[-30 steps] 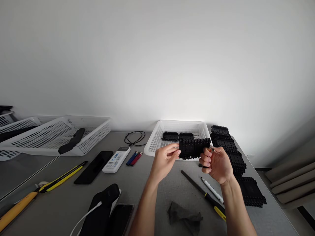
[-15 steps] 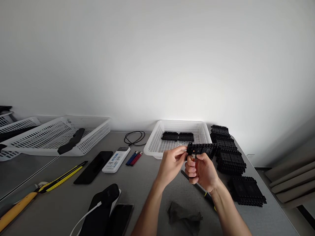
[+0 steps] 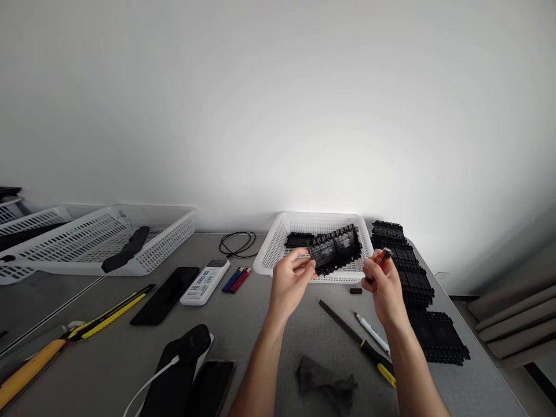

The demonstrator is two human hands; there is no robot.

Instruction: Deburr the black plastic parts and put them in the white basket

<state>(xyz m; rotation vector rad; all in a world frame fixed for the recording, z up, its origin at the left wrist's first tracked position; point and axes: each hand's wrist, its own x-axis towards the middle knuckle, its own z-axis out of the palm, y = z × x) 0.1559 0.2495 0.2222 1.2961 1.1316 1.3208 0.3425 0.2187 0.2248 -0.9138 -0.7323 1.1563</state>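
Note:
My left hand pinches the left end of a black plastic panel with toothed edges. The panel is tilted, its broad face towards me, above the front of a white basket. To the right, my right hand is closed around an orange-red lighter, its metal top pointing up. The lighter is apart from the panel. Inside the basket lies a similar black panel, partly covered by the held one. Below the hands are a file with a black and yellow handle, a white marker and a small black cap.
Stacks of black panels line the table's right edge. A dark cloth lies in front. Leftward are blue and red lighters, a white power bank, phones, a yellow cutter and another white basket.
My right hand has moved right with the lighter, away from the panel; the small flame glow is gone. My left hand has turned the panel so that its broad face shows.

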